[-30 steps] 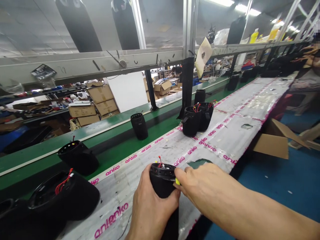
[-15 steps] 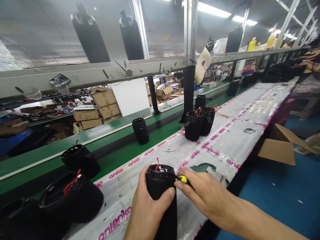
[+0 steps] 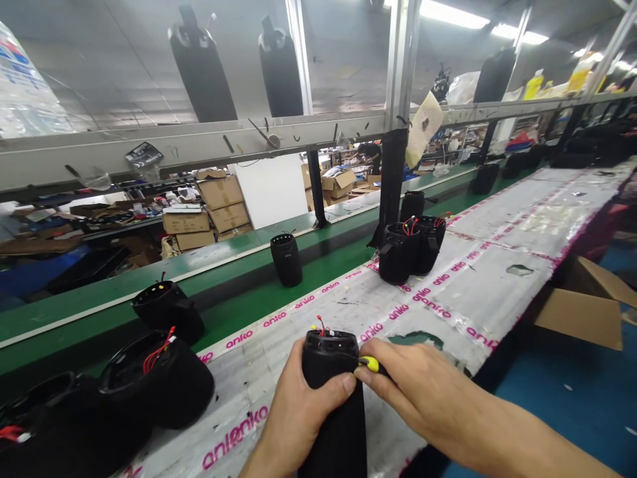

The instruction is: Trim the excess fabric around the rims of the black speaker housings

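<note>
A black cylinder [image 3: 333,415], fabric-sided and open at the top, is held nearly upright over the near part of the table [image 3: 448,292] and serves as the landmark for all positions given here. Contact is established at its upper right side, where the dark shaft of a yellow-and-black tool [image 3: 369,363] meets the covering just below the rim [image 3: 328,342]; the shaft appears to be working along this edge, though whether its end lies beneath the fabric cannot be told. The left grip [image 3: 298,408], a bare hand, is curved partly closed to the cylinder's width, with fingers around the left side and the thumb across the front. The right grip [image 3: 418,378], immediately to the right, is nearly closed, pinching the tool's handle between thumb and fingers. Red wires [image 3: 322,325] rise from the opening. Beyond the cylinder and to its right, a pair of similar cylinders [image 3: 398,259] stands on the table; beyond it and to its left, a single cylinder [image 3: 287,262] stands on a green strip [image 3: 239,292]. Nearer on the left, a wider open cylinder [image 3: 174,388] leans, with red leads at its mouth.
</note>
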`<state>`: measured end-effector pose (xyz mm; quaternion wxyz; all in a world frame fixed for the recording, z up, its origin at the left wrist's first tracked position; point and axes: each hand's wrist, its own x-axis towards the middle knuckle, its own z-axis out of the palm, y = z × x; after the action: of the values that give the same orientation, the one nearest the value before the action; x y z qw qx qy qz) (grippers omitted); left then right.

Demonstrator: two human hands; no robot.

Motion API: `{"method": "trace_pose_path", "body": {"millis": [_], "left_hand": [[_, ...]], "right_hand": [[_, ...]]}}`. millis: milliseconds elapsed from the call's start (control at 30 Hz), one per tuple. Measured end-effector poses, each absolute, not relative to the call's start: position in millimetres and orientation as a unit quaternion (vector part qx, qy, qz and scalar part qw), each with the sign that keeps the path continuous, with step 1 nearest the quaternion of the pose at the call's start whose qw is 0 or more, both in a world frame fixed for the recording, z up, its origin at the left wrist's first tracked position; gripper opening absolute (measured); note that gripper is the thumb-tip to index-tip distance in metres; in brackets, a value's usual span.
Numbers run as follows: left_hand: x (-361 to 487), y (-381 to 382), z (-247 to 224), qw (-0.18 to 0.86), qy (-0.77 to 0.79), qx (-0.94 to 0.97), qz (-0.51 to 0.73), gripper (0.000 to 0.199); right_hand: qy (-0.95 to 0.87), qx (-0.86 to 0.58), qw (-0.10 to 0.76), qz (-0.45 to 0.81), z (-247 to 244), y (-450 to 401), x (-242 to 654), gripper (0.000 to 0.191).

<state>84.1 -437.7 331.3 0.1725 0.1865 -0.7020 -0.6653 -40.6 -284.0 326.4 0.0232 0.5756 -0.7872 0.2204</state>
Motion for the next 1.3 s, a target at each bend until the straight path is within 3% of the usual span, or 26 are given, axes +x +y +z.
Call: {"method": "trace_pose_path", "body": {"millis": [267, 500, 700, 833, 1033, 1300], "left_hand": [[84, -433, 333, 0.188, -0.721, 0.194, -0.638, 0.072], [84, -433, 338, 0.170, -0.743, 0.188, -0.620, 0.060], [82, -431, 338, 0.173, -0.758, 0.238, -0.581, 0.067], [81, -430, 338, 0.176, -0.761, 0.261, -0.566, 0.064], [80, -431, 333, 0.186, -0.770, 0.270, -0.548, 0.067], [76, -428, 324, 0.240, -0.773, 0.293, -0.509, 0.065]], "right_hand": [[-0.762, 0.626, 0.125, 0.109, 338, -284, -48, 0.014], [-0.751, 0.632, 0.167, 0.088, 330, -281, -51, 0.015], [-0.751, 0.624, 0.215, 0.029, 330, -281, -43, 0.017], [-0.719, 0.664, 0.205, -0.018, 336, -283, -40, 0.032], [-0.729, 0.638, 0.247, -0.008, 325, -285, -42, 0.025], [-0.761, 0.610, 0.221, -0.005, 330, -283, -41, 0.027]]}}
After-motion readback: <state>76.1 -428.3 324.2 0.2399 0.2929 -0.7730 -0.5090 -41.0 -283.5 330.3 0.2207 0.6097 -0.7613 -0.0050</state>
